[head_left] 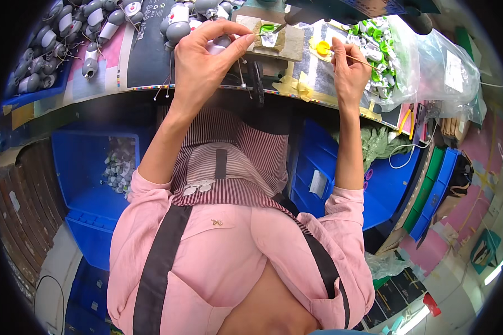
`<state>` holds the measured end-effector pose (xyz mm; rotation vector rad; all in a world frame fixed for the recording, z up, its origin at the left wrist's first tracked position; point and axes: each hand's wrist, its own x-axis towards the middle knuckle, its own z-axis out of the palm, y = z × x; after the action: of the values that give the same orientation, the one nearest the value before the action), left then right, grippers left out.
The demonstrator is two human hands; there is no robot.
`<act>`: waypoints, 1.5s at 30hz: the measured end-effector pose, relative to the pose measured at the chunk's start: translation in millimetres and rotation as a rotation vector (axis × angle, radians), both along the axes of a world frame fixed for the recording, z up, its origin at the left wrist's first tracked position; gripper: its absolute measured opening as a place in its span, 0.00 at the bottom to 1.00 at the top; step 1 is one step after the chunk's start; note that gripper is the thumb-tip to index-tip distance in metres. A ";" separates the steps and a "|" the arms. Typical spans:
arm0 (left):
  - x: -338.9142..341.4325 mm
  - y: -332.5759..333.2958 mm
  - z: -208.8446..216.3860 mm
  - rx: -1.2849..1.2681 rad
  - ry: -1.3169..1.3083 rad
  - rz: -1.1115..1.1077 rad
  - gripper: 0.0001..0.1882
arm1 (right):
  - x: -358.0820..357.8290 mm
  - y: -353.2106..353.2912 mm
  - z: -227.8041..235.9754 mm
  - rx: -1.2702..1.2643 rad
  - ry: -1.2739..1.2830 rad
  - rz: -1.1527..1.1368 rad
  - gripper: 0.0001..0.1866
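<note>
My left hand (201, 70) reaches over the bench with its thumb and forefinger pinched together. Their tips are beside a small green-and-white plastic part (269, 37), which sits in a tan block fixture (288, 44); what they grip is too small to make out. Between the fingers of my right hand (349, 75) is a thin brownish stick (359, 60), pointing out to the right. Just left of that hand lies a small round yellow piece (322, 48). Close behind my left hand stand grey-and-white rounded housings (178, 30), some with thin wires hanging down.
More wired grey-and-white housings (95, 22) fill the far left. Green-and-white parts (377, 50) spill from a clear plastic bag (430, 67) at right. Dark machinery (369, 8) overhangs the back. Yellow-handled pliers (412, 121) lie near the right edge. Blue bins (84, 167) stand below the bench.
</note>
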<state>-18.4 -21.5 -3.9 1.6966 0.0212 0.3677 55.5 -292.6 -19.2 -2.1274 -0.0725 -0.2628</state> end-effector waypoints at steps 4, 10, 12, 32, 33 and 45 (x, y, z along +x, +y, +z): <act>-3.0 -2.4 1.9 0.066 -0.021 0.010 0.08 | 4.2 -2.0 4.4 0.019 0.070 0.011 0.16; -8.0 -10.4 7.8 0.538 -0.402 -0.096 0.06 | 9.5 -1.8 6.6 0.271 0.159 0.063 0.14; -15.6 -17.0 9.6 0.704 -0.396 -0.114 0.06 | 4.2 6.3 22.0 0.468 0.226 0.104 0.14; -24.8 -24.4 -0.5 0.755 -0.290 -0.122 0.07 | -20.5 92.6 22.7 0.238 -0.007 0.303 0.18; -25.3 -24.8 0.0 0.751 -0.284 -0.122 0.07 | -21.8 92.6 22.2 0.239 -0.006 0.278 0.18; 2.8 -10.1 14.0 -0.012 0.232 -0.059 0.12 | 51.5 49.3 100.4 0.976 0.100 0.008 0.10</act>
<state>-15.6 -31.6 10.1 1.7167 0.1430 0.1254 107.1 -243.3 81.1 -1.1655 0.0927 -0.1381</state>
